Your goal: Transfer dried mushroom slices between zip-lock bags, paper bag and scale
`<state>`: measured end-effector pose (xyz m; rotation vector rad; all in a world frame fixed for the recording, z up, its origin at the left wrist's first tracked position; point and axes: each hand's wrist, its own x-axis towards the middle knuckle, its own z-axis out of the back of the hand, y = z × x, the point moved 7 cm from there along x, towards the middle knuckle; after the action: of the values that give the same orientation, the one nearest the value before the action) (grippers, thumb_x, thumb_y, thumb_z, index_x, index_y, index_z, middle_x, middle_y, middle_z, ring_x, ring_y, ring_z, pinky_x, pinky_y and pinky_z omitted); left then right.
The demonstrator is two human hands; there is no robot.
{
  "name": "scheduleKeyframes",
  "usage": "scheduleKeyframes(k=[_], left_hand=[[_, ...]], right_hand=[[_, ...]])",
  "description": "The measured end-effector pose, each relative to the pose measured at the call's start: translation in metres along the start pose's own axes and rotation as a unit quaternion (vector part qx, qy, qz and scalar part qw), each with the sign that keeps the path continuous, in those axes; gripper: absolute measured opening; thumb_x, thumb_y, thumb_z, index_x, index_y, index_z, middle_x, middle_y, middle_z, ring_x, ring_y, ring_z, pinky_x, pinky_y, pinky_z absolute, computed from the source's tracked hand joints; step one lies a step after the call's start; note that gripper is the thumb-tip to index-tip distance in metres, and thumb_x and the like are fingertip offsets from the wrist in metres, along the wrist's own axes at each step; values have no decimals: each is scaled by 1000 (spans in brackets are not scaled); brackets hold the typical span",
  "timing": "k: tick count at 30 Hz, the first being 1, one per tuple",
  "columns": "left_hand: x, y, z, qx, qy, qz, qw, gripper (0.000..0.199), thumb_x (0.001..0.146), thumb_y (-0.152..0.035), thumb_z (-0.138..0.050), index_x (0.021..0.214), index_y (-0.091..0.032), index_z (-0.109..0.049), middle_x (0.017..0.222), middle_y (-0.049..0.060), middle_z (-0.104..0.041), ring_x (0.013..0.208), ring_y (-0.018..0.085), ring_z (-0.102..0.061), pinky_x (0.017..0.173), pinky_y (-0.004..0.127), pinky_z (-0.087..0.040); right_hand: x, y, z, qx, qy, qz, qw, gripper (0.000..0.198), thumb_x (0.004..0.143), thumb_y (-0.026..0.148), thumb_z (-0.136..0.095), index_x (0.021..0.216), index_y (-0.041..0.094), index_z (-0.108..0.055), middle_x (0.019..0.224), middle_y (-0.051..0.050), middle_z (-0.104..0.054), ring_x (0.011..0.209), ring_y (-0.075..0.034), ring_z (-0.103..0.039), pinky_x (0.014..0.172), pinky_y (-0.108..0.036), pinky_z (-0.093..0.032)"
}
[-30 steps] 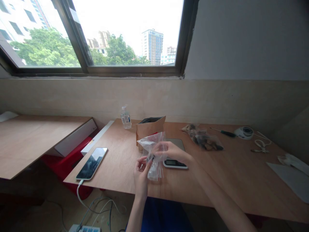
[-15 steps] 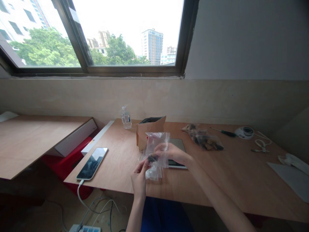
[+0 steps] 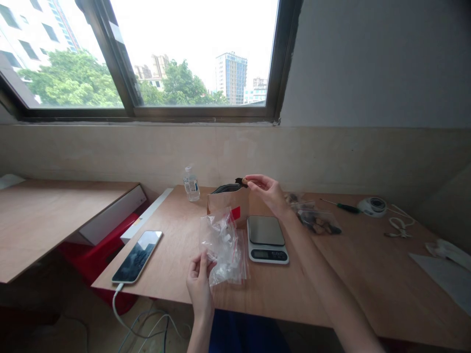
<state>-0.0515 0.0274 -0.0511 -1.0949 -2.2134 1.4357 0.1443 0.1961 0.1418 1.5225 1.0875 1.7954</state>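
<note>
My left hand (image 3: 200, 269) pinches the near left edge of a clear zip bag (image 3: 219, 235), whose plastic is crumpled. More clear zip bags (image 3: 239, 264) lie under and beside it on the table. Up at the mouth of an open brown paper bag (image 3: 224, 201), my right hand (image 3: 267, 191) holds a small dark piece (image 3: 240, 182) between thumb and fingers. What kind of piece it is, I cannot make out. Below my right hand stands a white kitchen scale (image 3: 267, 238) with a metal plate and a dark display panel.
A water bottle (image 3: 191, 184) stands at the back left, and a charging phone (image 3: 138, 257) lies near the left edge. On the right are filled clear bags (image 3: 319, 223), a screwdriver (image 3: 340, 206), a white camera (image 3: 372, 206) with its cable, and white sheets (image 3: 441, 277).
My right hand has moved up and away from the zip bag with the dark piece, to the paper bag's mouth. My left hand has lowered slightly leftward with the zip bag, uncovering the scale.
</note>
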Motion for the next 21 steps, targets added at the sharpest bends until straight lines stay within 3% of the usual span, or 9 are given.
scheduleKeyframes(k=[5,13,15,18,21], left_hand=[[0,-1,0,2,7,8,1000,38,65,-42,-75,86,-13,-62,77,0,-62,67,8,-59,68,19,-50],[-1,-1,1,9,12,8,1000,38,65,-42,-75,85,-13,-62,76,0,-62,67,9,-59,69,20,-50],[-2,-1,-1,11,15,5,1000,38,65,-42,-75,86,-13,-62,76,0,-62,68,9,-59,69,20,-51],[-4,-1,-3,26,30,1,999,37,67,-42,-74,87,-13,-62,78,0,-63,69,10,-59,69,20,-51],[-5,-1,-7,48,53,-8,997,37,69,-43,-71,89,-14,-61,80,1,-64,71,11,-60,69,22,-51]], right_hand=[[14,-11,-26,-90,64,41,993,24,77,35,-63,94,20,-68,97,-5,-70,90,-17,-65,84,-31,-52],[20,-6,-37,-236,124,120,956,17,83,22,-52,89,20,-68,90,-3,-68,87,-16,-62,82,-31,-48],[18,-4,-35,-263,107,148,947,18,84,20,-51,89,21,-68,95,-4,-66,94,-17,-59,88,-33,-45],[3,4,-25,-267,28,163,949,19,85,22,-50,93,21,-67,103,-6,-62,103,-19,-55,94,-36,-41],[-28,5,-17,-237,-39,109,964,22,89,29,-44,91,21,-64,98,-6,-62,98,-19,-56,89,-35,-43]])
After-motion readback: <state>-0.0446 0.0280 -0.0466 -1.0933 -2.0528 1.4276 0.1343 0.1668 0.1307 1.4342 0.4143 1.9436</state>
